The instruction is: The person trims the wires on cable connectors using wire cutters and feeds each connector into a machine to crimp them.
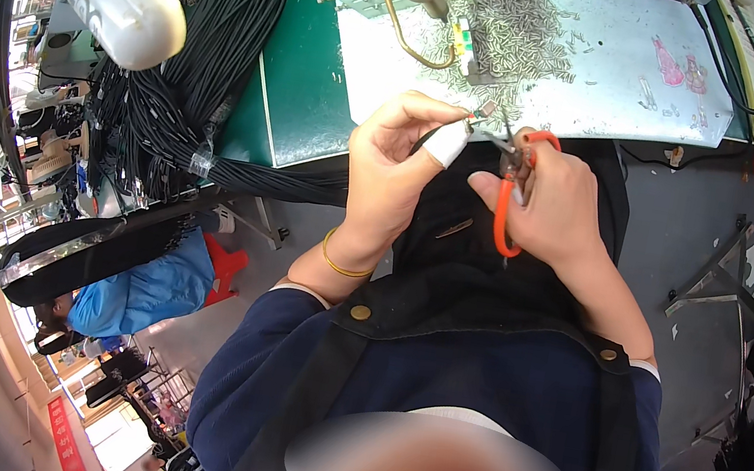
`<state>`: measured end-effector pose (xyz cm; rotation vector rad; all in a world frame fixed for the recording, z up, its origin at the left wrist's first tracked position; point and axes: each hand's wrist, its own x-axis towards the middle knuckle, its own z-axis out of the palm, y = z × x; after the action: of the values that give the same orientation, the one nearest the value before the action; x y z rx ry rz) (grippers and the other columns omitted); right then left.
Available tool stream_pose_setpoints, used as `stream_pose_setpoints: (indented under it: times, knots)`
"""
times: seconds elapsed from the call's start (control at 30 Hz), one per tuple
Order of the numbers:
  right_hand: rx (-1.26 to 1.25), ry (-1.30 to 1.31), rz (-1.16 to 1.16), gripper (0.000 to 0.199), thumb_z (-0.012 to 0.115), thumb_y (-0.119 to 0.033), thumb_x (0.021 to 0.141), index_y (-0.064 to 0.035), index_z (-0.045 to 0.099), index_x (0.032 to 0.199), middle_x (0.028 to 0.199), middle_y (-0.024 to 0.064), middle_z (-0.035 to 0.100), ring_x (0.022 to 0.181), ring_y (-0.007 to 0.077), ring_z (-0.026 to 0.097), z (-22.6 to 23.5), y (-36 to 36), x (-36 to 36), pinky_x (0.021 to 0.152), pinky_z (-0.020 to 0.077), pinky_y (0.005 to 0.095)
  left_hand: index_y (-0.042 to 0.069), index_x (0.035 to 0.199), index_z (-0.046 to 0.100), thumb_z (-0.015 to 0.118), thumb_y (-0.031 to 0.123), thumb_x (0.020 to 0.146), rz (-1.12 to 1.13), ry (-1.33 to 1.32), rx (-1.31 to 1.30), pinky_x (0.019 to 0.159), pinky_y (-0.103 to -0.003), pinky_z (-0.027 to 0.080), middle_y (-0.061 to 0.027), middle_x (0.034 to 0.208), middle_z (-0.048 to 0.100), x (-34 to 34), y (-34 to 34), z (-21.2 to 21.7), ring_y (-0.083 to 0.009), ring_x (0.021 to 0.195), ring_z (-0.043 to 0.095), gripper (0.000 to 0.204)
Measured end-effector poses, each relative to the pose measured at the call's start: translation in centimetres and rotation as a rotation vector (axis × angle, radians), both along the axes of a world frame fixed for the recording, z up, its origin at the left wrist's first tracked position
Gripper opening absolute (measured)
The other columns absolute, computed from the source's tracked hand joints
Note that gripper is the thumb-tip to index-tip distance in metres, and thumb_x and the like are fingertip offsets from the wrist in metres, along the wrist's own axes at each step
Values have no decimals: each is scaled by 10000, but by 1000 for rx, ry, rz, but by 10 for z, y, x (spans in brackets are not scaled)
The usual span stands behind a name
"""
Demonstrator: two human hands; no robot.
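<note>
My left hand (399, 164) pinches a thin black cable (428, 136); my right hand (552, 205) grips orange pliers (509, 193). I'd keep the cable end steady between the tips, just off the table's (611, 85) near edge, and squeeze gently.

Both forearms come up from the lower edge, hands raised close together at chest height. Left hand (396, 164) palm toward the body, fingers curled, index finger capped in white, thumb and index pinched. Right hand (552, 205) closed in a fist-like grip, knuckles outward
</note>
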<state>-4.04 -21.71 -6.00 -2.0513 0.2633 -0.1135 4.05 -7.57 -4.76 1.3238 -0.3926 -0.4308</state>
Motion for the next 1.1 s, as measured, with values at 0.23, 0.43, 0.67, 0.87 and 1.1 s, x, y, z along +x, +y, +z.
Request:
stream_pose_setpoints:
  times: [0.23, 0.43, 0.67, 0.87, 1.1]
  knots:
    - [-147, 123, -1, 407, 699, -371, 695, -31, 489, 619, 472, 77, 499, 436, 253, 529, 3, 5, 1, 437, 386, 332, -44, 895, 563, 568, -87, 760, 6, -100, 55, 751, -224, 446, -73, 880, 567, -3, 0, 2, -128, 827, 571, 142]
    - [-172, 89, 1, 400, 690, -333, 724, -21, 465, 612, 481, 117, 492, 463, 310, 524, -2, 7, -1, 453, 394, 354, -45, 888, 556, 578, -86, 753, 9, -103, 75, 740, -219, 448, -80, 892, 567, -3, -1, 2, -127, 817, 571, 142]
    - [-11, 60, -24, 350, 654, -256, 775, 0, 462, 634, 472, 137, 459, 438, 293, 493, -8, 10, -2, 444, 370, 361, 19, 904, 581, 591, 24, 782, -140, 368, 56, 500, -145, 303, 2, 794, 581, 14, 1, 3, -12, 630, 461, 122]
    - [388, 156, -59, 331, 617, -251, 814, -2, 460, 663, 454, 72, 442, 394, 154, 485, -6, 1, 8, 414, 376, 300, 22, 931, 573, 575, 43, 791, -141, 450, -42, 410, -169, 191, 48, 624, 473, 50, -2, -15, -6, 438, 286, 142]
    - [561, 8, -173, 241, 570, -219, 836, 8, 491, 821, 565, 50, 526, 403, 116, 523, 9, -16, 59, 404, 404, 231, 9, 930, 568, 566, 24, 783, -53, 400, 49, 385, -173, 181, 42, 599, 472, 70, -12, -9, -9, 405, 270, 148]
